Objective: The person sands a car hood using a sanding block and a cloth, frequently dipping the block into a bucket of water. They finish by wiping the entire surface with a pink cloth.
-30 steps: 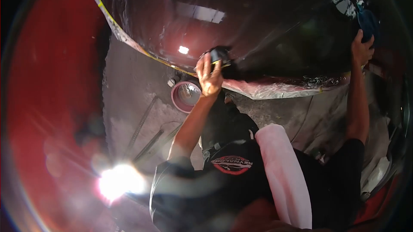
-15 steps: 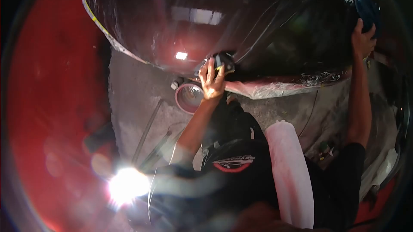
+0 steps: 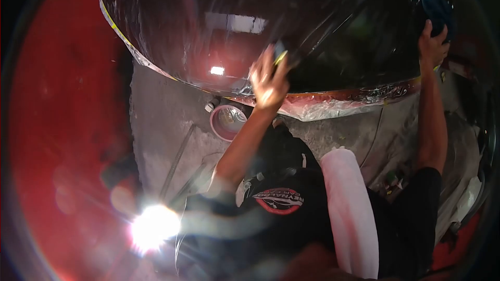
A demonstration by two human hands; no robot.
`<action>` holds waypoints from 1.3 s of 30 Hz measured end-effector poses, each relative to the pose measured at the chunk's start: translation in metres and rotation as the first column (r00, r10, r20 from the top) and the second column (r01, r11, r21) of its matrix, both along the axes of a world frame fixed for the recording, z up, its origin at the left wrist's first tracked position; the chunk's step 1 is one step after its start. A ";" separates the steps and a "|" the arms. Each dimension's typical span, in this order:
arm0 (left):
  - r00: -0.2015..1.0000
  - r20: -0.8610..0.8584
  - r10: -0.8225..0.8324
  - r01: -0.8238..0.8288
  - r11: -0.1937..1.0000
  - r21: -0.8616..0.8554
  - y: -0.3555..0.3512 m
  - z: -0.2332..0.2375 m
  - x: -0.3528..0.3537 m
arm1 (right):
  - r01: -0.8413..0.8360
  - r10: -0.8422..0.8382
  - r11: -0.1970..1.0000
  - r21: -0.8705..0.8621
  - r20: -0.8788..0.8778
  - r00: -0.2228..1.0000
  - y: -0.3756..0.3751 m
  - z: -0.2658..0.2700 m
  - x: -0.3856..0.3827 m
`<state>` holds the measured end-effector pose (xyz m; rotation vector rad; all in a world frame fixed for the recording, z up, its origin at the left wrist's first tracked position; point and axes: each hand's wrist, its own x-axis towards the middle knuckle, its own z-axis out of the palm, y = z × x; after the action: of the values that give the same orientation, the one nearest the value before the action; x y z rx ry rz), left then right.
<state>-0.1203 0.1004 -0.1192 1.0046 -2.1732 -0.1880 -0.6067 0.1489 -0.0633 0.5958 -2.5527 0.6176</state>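
My left hand [image 3: 269, 84] is pressed over a small dark block with a yellow edge [image 3: 281, 56], on the wet, glossy black car panel [image 3: 172, 25]. Motion smears the fingers and hides much of the block. At the far right, my right hand [image 3: 433, 47] grips a bunched dark blue cloth [image 3: 438, 14] against the panel's side. Streaks of liquid run over the black paint. Yellow tape [image 3: 117, 26] and clear plastic film [image 3: 323, 110] line the panel's lower edge.
Below the panel, a pinkish bucket [image 3: 213, 126] holding liquid stands on the grey floor [image 3: 156, 104]. A white towel [image 3: 351, 203] hangs over my shoulder. At lower left a bright lamp [image 3: 155, 228] glares before a red surface [image 3: 57, 124].
My left hand has moved up and slightly right across the panel with the block. My right hand and the blue cloth have shifted slightly left and up.
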 end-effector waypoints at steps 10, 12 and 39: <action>0.980 0.183 0.075 -0.071 0.997 -0.026 0.038 -0.049 0.102 | 0.037 -0.039 0.999 0.015 0.084 0.996 0.006 -0.004 0.014; 0.972 -0.003 0.233 -0.232 0.966 -0.114 0.027 -0.053 0.062 | 0.036 -0.037 0.999 0.010 0.081 0.996 0.002 0.005 0.010; 0.980 -0.045 0.193 -0.197 0.975 -0.099 -0.046 0.009 0.012 | 0.005 -0.004 1.000 -0.012 0.056 0.998 0.001 -0.002 -0.018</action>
<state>-0.1087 0.0543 -0.1104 1.1388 -2.0162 -0.0011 -0.6251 0.1495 -0.0651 0.5761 -2.5996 0.6562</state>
